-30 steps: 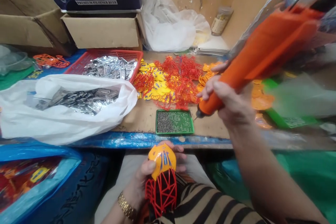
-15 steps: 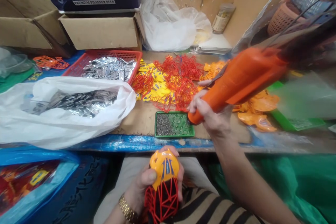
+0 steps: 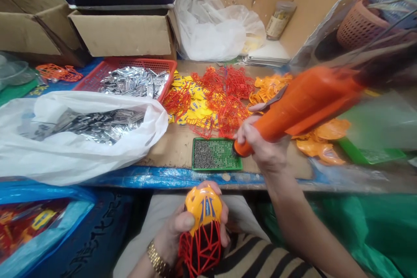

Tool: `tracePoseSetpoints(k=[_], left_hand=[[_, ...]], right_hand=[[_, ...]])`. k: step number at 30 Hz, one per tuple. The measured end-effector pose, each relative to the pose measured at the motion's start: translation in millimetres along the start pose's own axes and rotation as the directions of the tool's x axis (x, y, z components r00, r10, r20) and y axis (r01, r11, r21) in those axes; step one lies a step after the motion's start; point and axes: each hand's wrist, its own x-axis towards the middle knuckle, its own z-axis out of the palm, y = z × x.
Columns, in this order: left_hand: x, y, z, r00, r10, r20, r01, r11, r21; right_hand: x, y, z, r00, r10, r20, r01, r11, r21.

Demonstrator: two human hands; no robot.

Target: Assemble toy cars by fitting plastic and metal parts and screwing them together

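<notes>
Far left on the bench: a white plastic bag [image 3: 74,158] of silver metal strips, with a red plastic mesh basket [image 3: 146,61] of the same strips behind it. Low centre, over the lap, the left hand [image 3: 174,231] is clamped around a yellow-orange plastic shell [image 3: 203,206] seated on a red plastic lattice frame [image 3: 201,245] — thumb on the shell's left side, fingers wrapped behind. Above it, at the bench edge, lies a green plastic tray [image 3: 216,168] of small dark screws. To the right, the right hand [image 3: 265,147] grips the nose of an orange electric screwdriver [image 3: 302,100] — tip at the tray's right edge, body blurred. Loose orange plastic shells [image 3: 322,132] lie beyond.
</notes>
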Motion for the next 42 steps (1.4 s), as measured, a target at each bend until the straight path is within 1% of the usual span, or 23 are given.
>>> tracePoseSetpoints(k=[5,12,16,20,30,34,38,42], left_hand=[[-4,-3,-5.1,0.997,0.009,-0.07,-0.009,1.0,-0.008],[-1,-2,-6.4,0.997,0.013,-0.078,-0.013,1.0,-0.005],[-1,-2,-5.7,0.999,0.017,-0.048,-0.018,0.999,-0.038],[-1,-1,-3.8,0.996,0.064,-0.069,-0.067,0.997,-0.035],[-1,0,-2.4,0.995,0.047,-0.093,-0.05,0.998,-0.028],[-1,0,-4.7,0.997,0.029,-0.077,-0.03,0.999,-0.015],[0,-4,-8.9,0.996,0.077,-0.034,-0.078,0.997,-0.021],[0,-6,-10.6,0.994,0.107,-0.016,-0.107,0.993,-0.039]], right_hand=[[-1,-2,1,1.0,0.009,0.011,-0.01,1.0,0.023],[1,1,-1,1.0,-0.011,0.001,0.011,1.0,0.022],[1,3,0,1.0,-0.013,-0.006,0.013,1.0,0.018],[1,7,2,1.0,-0.011,-0.009,0.012,0.999,0.038],[0,9,0,1.0,-0.022,-0.006,0.022,0.999,0.049],[0,10,0,0.999,-0.039,-0.003,0.039,0.999,0.02],[0,10,1,1.0,-0.026,-0.008,0.026,1.0,0.002],[0,11,2,0.998,-0.052,-0.028,0.053,0.998,0.028]])
